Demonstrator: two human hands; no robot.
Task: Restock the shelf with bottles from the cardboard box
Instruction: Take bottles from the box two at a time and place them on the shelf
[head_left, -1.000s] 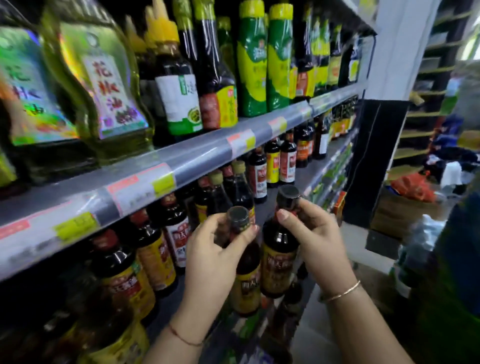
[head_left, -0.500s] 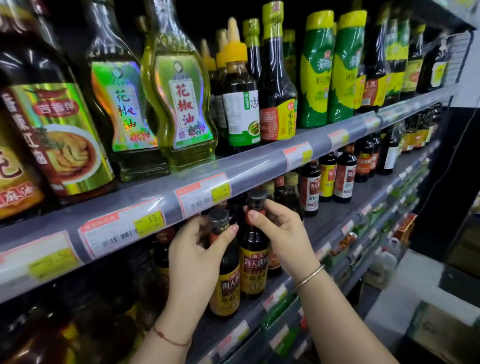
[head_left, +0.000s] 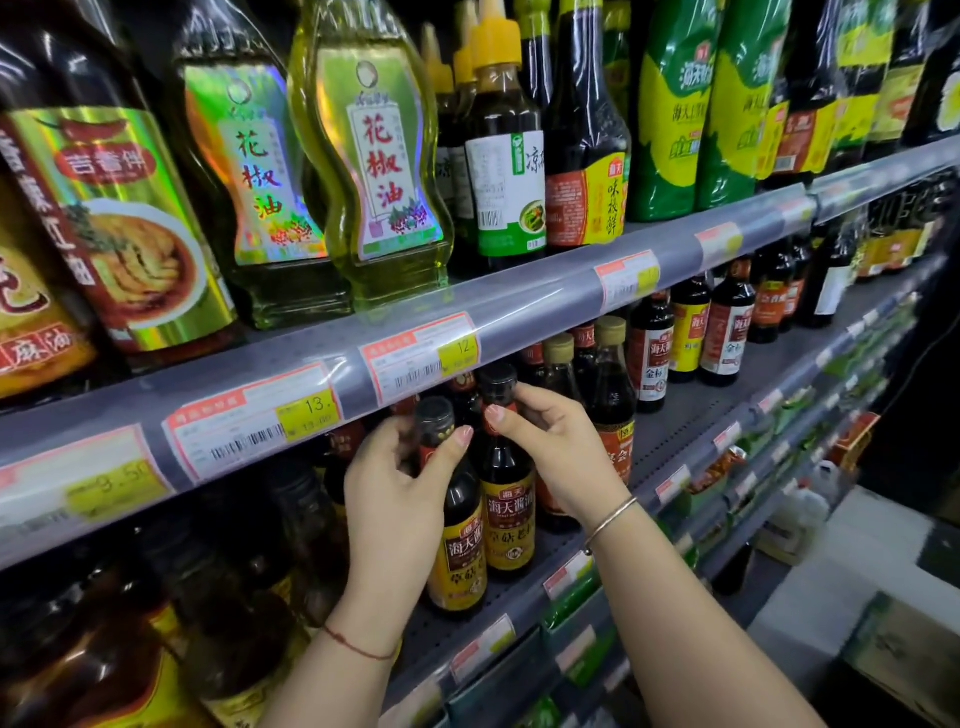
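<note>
Two dark sauce bottles with yellow and red labels stand side by side on the middle shelf (head_left: 670, 441). My left hand (head_left: 400, 483) grips the neck of the left bottle (head_left: 465, 556), just under its black cap. Around the neck of the right bottle (head_left: 509, 525), which stands slightly further back, my right hand (head_left: 550, 447) is wrapped. Both bottles rest upright near the shelf's front edge. The cardboard box is at the lower right (head_left: 904, 649), only partly in view.
The upper shelf (head_left: 519, 312) hangs just above the bottle caps, with price tags along its edge. It carries tall oil and sauce bottles (head_left: 374, 156). More dark bottles (head_left: 691, 332) fill the middle shelf to the right and behind. Lower shelves step down to the right.
Both bottles have moved up and in, from in front of the shelf to standing on it. The view has swung left, closer to the shelf.
</note>
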